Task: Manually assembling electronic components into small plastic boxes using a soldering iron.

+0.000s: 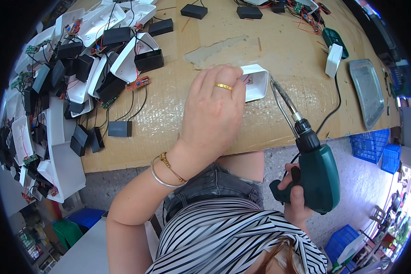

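My left hand (213,107) is closed over a white plastic case (258,86) on the cardboard-covered table, hiding its left part. The case's open hollow shows, with a bit of red wire inside by my fingers. In my right hand (297,205) is a dark green soldering gun (322,178), gripped by its handle with the fingers at the trigger. Its metal tip and the thin bent tube beside it point up and left, close to the right rim of the case. Whether the tip touches the case I cannot tell.
At the left lies a heap of white cases (89,75), black boxes (119,129), wires and circuit boards. A metal tray (366,93) lies at the right, near a white block (334,60) on a green holder (337,41). Blue crates (370,145) stand below the table's right edge.
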The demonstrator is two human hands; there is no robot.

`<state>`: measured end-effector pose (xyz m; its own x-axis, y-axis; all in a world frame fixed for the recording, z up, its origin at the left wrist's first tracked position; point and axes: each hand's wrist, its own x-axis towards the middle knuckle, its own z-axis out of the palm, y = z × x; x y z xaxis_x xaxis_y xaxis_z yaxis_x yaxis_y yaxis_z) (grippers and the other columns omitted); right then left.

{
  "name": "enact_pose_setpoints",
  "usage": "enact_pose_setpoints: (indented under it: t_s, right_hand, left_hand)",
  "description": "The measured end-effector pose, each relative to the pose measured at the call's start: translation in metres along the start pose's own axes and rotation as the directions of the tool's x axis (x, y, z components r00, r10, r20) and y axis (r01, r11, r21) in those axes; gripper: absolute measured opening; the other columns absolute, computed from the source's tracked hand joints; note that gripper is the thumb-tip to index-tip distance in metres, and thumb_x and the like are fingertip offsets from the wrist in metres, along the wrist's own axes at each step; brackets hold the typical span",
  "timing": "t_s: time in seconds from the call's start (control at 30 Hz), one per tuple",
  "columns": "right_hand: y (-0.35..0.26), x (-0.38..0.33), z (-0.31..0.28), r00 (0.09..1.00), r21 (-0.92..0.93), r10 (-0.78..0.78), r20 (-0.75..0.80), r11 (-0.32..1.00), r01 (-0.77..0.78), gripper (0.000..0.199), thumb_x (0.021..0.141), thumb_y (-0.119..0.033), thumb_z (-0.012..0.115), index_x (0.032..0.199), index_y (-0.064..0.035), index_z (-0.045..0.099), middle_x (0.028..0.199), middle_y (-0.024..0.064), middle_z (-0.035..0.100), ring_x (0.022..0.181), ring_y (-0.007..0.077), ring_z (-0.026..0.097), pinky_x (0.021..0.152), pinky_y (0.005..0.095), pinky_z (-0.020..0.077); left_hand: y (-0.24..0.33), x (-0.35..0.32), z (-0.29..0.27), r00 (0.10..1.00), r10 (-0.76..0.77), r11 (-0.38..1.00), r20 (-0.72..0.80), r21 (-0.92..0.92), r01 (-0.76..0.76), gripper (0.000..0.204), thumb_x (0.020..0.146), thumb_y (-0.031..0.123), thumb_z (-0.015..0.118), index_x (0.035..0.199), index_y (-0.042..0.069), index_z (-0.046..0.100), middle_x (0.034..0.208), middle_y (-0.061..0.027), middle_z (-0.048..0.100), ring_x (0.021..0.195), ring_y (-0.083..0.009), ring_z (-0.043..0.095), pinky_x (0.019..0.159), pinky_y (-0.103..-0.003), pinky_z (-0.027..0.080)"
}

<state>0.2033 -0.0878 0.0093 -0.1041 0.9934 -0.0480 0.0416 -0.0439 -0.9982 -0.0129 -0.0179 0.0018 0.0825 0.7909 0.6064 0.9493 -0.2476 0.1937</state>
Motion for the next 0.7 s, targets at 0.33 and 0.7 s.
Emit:
enact_pose_setpoints:
  t_s: [0.33,0.7]
  right_hand:
    - [0.0,0.0022,0.0028,0.998,-0.011,-0.018,-0.055,1.0,0.018,0.054,0.081,-0.033,0.061,0.114,0.0066,0.048,0.079,0.0127,0.06,0.07,0.0151,0.057,0.071,0.0297,0.0444]
    - [0.0002,0.0052,0.0035,0.997,-0.028,0.064,0.051,0.998,-0.063,0.052,0.082,-0.025,0.062,0.12,0.0066,0.045,0.098,0.0165,0.06,0.068,0.0129,0.057,0.066,0.0276,0.0453]
  left_hand:
    - [0.0022,-0.0003,-0.0021,1.0,-0.017,1.0,0.017,-0.022,0.018,0.013,0.072,0.005,0.054,0.082,-0.004,0.055,0.096,-0.0127,0.052,0.094,-0.0271,0.053,0.087,-0.038,0.042]
    - [0.0012,-0.0012,0.001,1.0,-0.011,1.0,0.006,-0.008,0.011,0.013,0.072,0.005,0.054,0.082,-0.003,0.055,0.094,-0.012,0.051,0.094,-0.0266,0.053,0.087,-0.039,0.042]
